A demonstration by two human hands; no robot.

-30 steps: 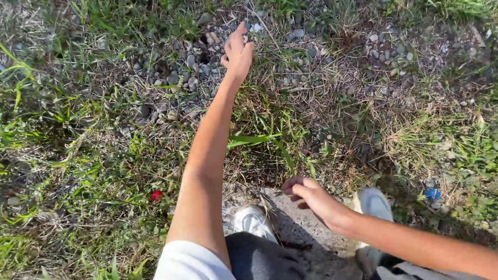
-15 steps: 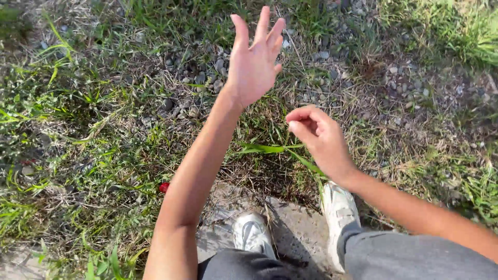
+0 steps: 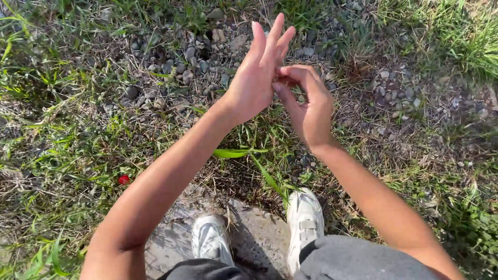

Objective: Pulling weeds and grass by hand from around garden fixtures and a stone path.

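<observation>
Now your left hand (image 3: 254,83) is raised flat with fingers released in the upper middle of the frame, and your right hand (image 3: 306,103), which was low by your shoes (image 3: 306,220) before, has come up, fingertips pinched against its palm, above the pebbles (image 3: 181,62).

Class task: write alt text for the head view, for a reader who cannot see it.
Two bare hands meet above grass and gravel: the left hand open, the right hand curled, fingertips touching the left palm. White shoes stand on a flat stone below.

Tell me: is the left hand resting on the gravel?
No: the left hand is raised with fingers spread, touching the right hand above the gravel.
</observation>
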